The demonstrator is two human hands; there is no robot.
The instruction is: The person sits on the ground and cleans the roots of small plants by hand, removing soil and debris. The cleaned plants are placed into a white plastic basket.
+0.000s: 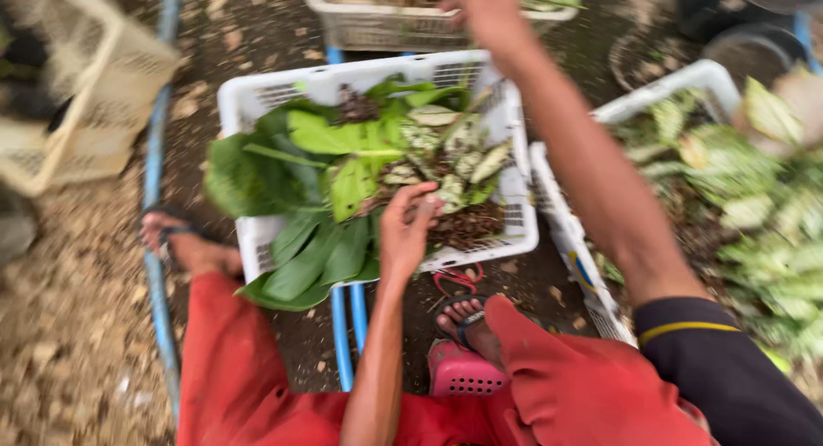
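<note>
My left hand (pixel 407 232) is down in the near right part of the white crate (pixel 257 99) in front of me, fingers curled in narrow on the plant stuff there, though blur means I can't tell if they actually grip a piece. The crate holds big green leaves (pixel 300 154) on its left side, pale variegated leaves (pixel 454 154) further right, brown bark mulch (pixel 467 227) near my hand. My right hand (pixel 489 9) is stretched far out over the beige crate (pixel 386 26) at the top; fingers cut by the frame edge, can't tell their state. Second white crate (pixel 686 77) on the right, full of pale green cuttings (pixel 754 197). Blue pipe (pixel 347 326) runs under the crate between my legs, red trousers (pixel 231 369), sandalled foot (pixel 467 317) near, pink stool (pixel 463 373) under me. Tilted beige crate (pixel 77 86) far left on the dirt ground (pixel 69 326).
</note>
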